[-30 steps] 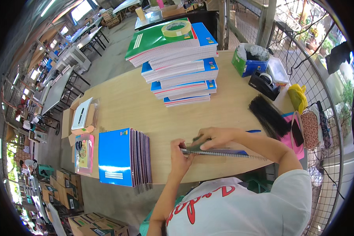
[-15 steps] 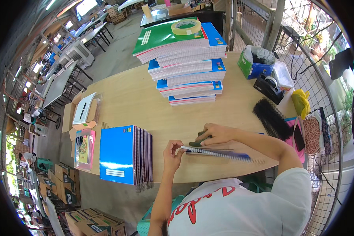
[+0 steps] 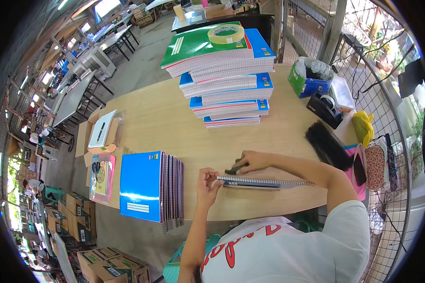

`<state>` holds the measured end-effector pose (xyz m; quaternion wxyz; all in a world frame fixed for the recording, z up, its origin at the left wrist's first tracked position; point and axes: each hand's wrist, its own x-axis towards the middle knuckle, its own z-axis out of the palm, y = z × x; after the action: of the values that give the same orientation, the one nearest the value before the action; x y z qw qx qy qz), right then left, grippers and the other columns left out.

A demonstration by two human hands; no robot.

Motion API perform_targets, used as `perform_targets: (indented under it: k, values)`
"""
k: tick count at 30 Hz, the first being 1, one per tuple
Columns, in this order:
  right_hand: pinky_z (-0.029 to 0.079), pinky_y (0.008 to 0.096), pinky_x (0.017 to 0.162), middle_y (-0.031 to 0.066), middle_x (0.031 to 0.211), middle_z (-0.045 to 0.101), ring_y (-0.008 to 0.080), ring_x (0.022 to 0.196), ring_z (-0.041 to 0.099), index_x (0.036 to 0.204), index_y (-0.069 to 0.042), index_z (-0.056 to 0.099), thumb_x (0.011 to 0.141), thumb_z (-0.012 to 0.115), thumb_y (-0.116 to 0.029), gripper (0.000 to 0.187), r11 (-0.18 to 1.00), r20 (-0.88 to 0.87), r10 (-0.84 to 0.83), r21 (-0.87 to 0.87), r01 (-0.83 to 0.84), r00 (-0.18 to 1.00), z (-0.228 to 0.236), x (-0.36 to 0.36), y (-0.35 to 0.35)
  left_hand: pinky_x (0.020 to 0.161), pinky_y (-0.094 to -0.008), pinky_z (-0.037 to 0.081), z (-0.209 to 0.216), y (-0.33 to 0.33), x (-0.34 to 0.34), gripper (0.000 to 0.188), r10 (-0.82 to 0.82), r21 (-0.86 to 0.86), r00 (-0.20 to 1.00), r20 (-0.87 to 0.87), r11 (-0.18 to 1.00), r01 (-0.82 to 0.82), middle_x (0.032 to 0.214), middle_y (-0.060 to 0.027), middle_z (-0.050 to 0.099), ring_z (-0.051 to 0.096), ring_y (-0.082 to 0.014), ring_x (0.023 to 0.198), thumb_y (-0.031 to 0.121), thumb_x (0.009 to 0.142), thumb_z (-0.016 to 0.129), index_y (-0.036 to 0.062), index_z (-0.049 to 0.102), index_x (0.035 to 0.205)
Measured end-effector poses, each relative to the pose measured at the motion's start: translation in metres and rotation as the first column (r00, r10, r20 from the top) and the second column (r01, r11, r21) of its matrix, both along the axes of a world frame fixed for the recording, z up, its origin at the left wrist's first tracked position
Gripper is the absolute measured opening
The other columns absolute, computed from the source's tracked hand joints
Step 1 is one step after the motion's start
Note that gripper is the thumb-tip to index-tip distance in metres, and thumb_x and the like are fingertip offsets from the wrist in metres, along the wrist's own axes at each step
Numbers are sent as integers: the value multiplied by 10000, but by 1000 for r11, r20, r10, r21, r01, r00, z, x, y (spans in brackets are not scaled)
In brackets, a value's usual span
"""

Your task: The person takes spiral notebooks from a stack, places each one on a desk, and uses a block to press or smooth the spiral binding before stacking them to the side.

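Pinching the spiral-bound notebook (image 3: 264, 182) end with my closed left hand (image 3: 208, 181) to steady it, right hand (image 3: 250, 162) flat atop, fingers half-curled

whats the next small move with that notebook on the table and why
Probably keep working the coil along the spiral notebook: the left hand pinches its near end and the right hand presses on top, while finished blue notebooks stand stacked at the left.

1. Bare table top (image 3: 174, 122) lies open between the tall notebook pile (image 3: 224, 70) and the hands.
2. The row of blue notebooks (image 3: 151, 191) blocks the left.
3. Black binding coils (image 3: 327, 144) and a tape dispenser (image 3: 326, 108) crowd the right.
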<state>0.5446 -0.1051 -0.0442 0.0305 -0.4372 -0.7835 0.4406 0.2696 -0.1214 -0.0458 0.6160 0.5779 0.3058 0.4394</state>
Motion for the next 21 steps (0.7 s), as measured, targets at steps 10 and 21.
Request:
perform_targets:
  k: [10, 21]
  values:
    - [242, 581, 1172, 242, 1485, 397, 446, 1414, 320, 1463, -39, 419, 807, 783, -340, 808, 469, 259, -876, 658, 589, 408, -98, 100, -213, 882, -276, 417, -16, -5, 18, 342, -24, -112, 971, 237, 992, 52, 1062, -32, 552, 506, -144, 978, 120, 764, 853, 55, 641, 1025]
    - [332, 544, 1105, 146, 1093, 591, 358, 1151, 544, 1191, -45, 617, 815, 748, -189, 424, 211, -170, -862, 737, 642, 478, -65, 135, -196, 879, -287, 462, -11, -10, 22, 295, 84, -182, 954, 288, 983, -32, 1069, -44, 636, 577, -134, 990, 56, 808, 818, 13, 663, 1055]
